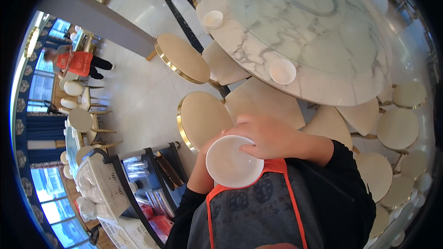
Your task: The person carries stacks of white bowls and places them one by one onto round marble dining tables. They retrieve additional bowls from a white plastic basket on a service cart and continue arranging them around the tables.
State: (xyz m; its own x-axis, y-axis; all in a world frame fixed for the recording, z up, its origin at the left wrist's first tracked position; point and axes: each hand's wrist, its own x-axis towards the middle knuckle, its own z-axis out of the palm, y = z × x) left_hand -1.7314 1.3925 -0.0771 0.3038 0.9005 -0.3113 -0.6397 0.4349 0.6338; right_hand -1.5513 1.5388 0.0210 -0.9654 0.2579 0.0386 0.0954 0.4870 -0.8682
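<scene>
A white bowl (235, 162) is held close in front of my apron, its inside turned up towards me. My right hand (264, 138) grips its far rim, with the thumb inside the bowl. From the other side my left hand (211, 142) holds it; the bowl hides most of that hand. A sliver of white shows below the rim, but I cannot tell whether more bowls are stacked underneath. Beyond my hands is a round marble-patterned table (242, 57) with a glass turntable (311, 38). Two white bowls stand near its edge, one nearer (282, 71) and one farther left (212, 19).
Cream chairs with gold trim (204, 119) ring the table. At lower left stands a service cart (138, 180) carrying a white plastic basket (104, 183) of wrapped tableware. A person in a red apron (76, 63) stands far left, beyond a grey pillar (100, 14).
</scene>
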